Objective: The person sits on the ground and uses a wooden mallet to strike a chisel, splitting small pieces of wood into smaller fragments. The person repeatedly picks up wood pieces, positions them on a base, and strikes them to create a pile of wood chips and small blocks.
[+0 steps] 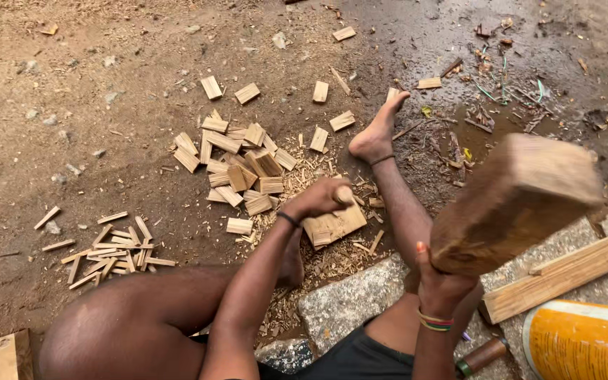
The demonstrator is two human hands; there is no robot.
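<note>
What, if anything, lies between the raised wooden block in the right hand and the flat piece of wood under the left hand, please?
Nothing visible does. The wooden block in the right hand is raised over open air; only the left hand itself rests on the flat wood piece, gripping something small upright there.

View: a single head-worn camera, no second view to share ground with.
Position: above the seated person's own lap, at head height.
Facing: steeply down and forward, over the knees to the dirt ground.
Nearness: close; the wooden mallet block in the right hand looms large and blurred.
Reach: the left hand sits mid-frame; wet ground fills the top right.
</note>
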